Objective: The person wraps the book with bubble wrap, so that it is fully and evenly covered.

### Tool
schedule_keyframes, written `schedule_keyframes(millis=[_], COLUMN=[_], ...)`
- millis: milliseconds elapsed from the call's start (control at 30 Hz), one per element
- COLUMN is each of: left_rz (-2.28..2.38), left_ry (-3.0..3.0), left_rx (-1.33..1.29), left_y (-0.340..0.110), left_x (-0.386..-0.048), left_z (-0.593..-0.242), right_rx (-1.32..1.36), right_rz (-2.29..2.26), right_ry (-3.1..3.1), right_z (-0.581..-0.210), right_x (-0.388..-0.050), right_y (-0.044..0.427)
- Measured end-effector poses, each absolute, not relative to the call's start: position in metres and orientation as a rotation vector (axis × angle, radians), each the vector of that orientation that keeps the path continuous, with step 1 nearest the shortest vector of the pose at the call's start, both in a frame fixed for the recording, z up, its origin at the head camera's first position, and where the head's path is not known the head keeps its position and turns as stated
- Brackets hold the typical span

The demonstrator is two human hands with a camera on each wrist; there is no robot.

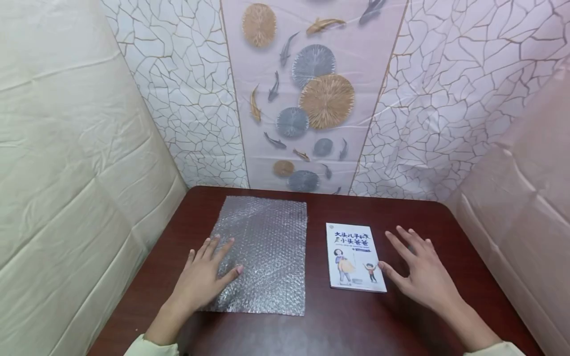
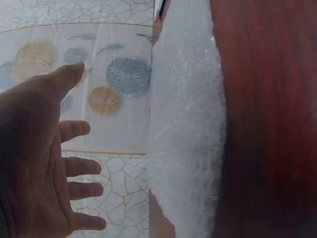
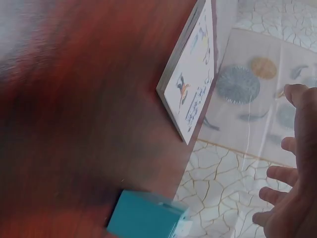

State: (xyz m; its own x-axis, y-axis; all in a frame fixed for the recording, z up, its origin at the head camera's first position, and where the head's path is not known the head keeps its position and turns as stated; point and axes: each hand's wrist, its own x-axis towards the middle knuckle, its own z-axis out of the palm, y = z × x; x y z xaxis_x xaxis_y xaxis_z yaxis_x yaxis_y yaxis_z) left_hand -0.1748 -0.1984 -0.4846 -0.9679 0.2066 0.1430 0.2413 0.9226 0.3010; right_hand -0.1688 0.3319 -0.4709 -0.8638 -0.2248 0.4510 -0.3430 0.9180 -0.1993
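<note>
A sheet of clear bubble wrap [image 1: 267,247] lies flat on the left half of the dark red table [image 1: 320,326]. My left hand [image 1: 202,277] is held above its left edge, fingers spread and holding nothing. In the left wrist view that hand [image 2: 34,153] shows its palm, apart from the bubble wrap [image 2: 185,114]. To the right lies a thin white book [image 1: 356,257] with blue lettering and two cartoon figures on its cover. Beside the book's right edge hovers my right hand [image 1: 420,269], fingers apart. The right wrist view shows the hand [image 3: 297,173] separate from the book [image 3: 190,79].
A teal box [image 3: 143,215] stands on the table in the right wrist view; I cannot make it out in the head view. Behind the table hangs a patterned cloth [image 1: 307,99] with fish and round shapes. Pale padded covering [image 1: 84,173] rises along both sides.
</note>
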Motion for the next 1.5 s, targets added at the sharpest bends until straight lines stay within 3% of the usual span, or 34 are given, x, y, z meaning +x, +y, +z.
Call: schedule_keyframes(millis=[800,1500], left_rz=[-0.533,-0.466], left_ry=[-3.027,-3.040], left_rx=[-0.273,-0.091], left_y=[-0.193,-0.189], left_x=[-0.149,-0.135], left_z=[-0.509,-0.525], right_rx=[0.501,0.782], right_rz=[0.369,0.464], right_ry=[-2.888,-2.885], right_z=[-0.464,-0.473], right_x=[-0.218,-0.261], right_y=[0.277,0.232])
